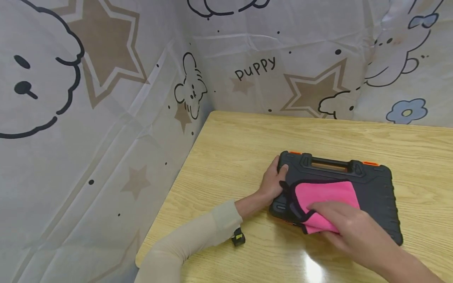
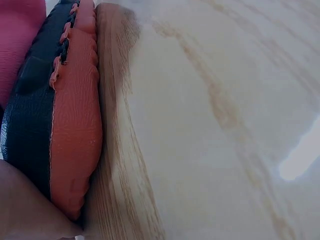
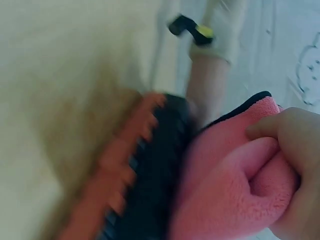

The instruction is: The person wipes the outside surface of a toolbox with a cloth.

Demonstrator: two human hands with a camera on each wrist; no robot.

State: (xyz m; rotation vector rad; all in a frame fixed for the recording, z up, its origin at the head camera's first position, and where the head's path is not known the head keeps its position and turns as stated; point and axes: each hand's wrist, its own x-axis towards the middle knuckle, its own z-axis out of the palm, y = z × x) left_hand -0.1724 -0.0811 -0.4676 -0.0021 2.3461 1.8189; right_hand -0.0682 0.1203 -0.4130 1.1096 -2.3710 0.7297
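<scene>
A black plastic carrying case [image 1: 378,192] with orange latches lies flat on the wooden table, its handle on the far side. My left hand [image 1: 271,181] grips the case's left edge, thumb on the top face. The orange lower half of the case [image 2: 75,120] shows in the left wrist view, beside part of that hand [image 2: 25,212]. Bunched in my right hand [image 1: 357,232] is a pink cloth [image 1: 327,194] with black edging, spread against the lid. In the right wrist view, the fingers hold a fold of the fluffy cloth [image 3: 225,195].
The pale wood-grain table [image 1: 230,145] meets a cartoon-printed fabric wall [image 1: 247,47] at the back and another on the left. A black strap with a yellow patch [image 1: 238,237] hangs at my left sleeve. Light glares off the table's near part.
</scene>
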